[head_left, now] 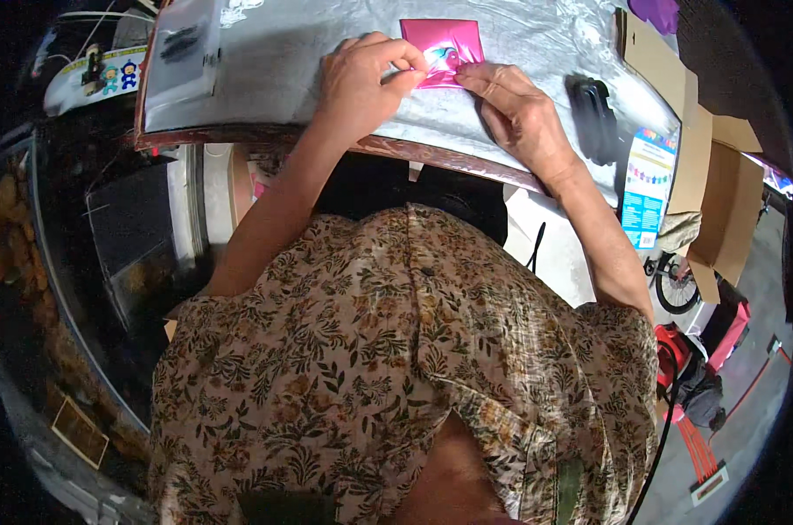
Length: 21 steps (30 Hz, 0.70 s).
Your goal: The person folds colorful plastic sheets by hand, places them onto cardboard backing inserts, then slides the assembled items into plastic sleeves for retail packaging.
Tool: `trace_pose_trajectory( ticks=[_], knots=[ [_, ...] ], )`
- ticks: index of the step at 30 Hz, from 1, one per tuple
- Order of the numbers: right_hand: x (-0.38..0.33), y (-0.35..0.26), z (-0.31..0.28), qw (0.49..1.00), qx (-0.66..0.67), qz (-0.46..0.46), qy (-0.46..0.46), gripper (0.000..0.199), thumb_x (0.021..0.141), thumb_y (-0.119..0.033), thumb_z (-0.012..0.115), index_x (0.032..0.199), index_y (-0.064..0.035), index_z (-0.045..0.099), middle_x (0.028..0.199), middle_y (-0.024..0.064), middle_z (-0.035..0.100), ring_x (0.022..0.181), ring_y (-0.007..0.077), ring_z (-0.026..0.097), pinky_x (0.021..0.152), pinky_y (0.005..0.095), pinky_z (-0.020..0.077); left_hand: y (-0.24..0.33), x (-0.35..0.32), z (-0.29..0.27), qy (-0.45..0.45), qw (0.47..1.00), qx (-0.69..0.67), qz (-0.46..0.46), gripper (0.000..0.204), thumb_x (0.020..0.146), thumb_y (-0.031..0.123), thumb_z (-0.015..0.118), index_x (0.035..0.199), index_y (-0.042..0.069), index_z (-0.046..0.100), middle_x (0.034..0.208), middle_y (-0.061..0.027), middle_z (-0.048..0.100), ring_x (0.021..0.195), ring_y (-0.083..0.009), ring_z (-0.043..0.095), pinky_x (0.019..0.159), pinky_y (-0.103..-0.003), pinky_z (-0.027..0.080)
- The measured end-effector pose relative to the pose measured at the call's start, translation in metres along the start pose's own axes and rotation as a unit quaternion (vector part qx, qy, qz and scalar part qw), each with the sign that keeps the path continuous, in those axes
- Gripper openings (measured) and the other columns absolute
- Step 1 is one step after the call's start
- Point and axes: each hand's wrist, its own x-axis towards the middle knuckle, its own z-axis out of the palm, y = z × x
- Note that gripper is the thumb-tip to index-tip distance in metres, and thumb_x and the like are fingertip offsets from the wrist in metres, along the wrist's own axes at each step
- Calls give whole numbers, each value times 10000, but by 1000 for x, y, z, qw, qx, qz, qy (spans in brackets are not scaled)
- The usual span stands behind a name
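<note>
I see both my left hand (361, 83) and right hand (519, 114) pinching the pink foil packet (442, 48) at the table's (283, 70) far middle; black tool (593, 118) right, blue label card (646, 188) beyond, clear bag (182, 52) left

Both hands pinch the near edge of a shiny pink square of paper (442, 45) lying on a table (326, 70) covered in clear plastic: the left hand (361, 83) grips from the left and the right hand (519, 109) from the right, fingertips nearly meeting. Just right of the grip lies a black tool (594, 118), with a cardboard box (703, 157) beyond it. Well left of the grip lies a clear plastic bag (182, 52).
</note>
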Motion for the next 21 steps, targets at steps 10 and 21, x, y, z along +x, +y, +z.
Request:
trace_pose_trajectory(
  ticks=[10, 21],
  knots=[
    [6, 15, 2, 1000, 15, -18, -5, 337, 819, 54, 655, 1145, -19, 701, 1139, 144, 697, 999, 330, 660, 890, 379, 554, 18, 24, -19, -44, 914, 257, 310, 97, 800, 195, 731, 719, 145, 748, 867, -11, 711, 818, -200, 678, 797, -389, 480],
    [16, 38, 6, 999, 19, -32, 4, 275, 849, -4, 677, 1123, -17, 701, 1110, 176, 694, 1005, 356, 648, 882, 387, 543, 17, 49, -10, -132, 826, 430, 339, 46, 744, 109, 700, 786, 90, 700, 744, -65, 661, 824, -223, 661, 778, -362, 478]
  ],
)
